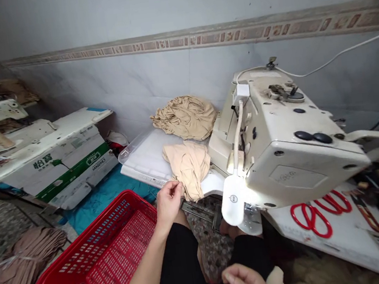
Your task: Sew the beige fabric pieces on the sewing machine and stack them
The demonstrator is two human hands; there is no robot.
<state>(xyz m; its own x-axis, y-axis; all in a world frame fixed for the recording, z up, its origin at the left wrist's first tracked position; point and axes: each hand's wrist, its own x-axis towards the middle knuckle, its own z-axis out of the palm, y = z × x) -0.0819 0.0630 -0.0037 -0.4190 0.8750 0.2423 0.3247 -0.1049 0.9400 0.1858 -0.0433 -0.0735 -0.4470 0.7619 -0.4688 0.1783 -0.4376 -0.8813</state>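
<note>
My left hand (168, 204) reaches to the front edge of the white sewing table (145, 159) and pinches the hanging corner of a beige fabric piece (189, 165). Behind that piece lies a larger crumpled heap of tan fabric (185, 117). My right hand (245, 283) rests low over my lap with its fingers curled; a bit of pale cloth (276, 282) shows beside it, and I cannot make out whether the hand grips it. The cream sewing machine (280, 144) stands right of the fabric, its white lamp (234, 199) hanging over the needle area.
An empty red plastic basket (96, 261) sits by my left knee. Red-handled scissors (316, 216) lie on the table at right. A cardboard box (67, 169) and another white table (18, 146) stand at left, with bundled brown fabric (23, 261) on the floor.
</note>
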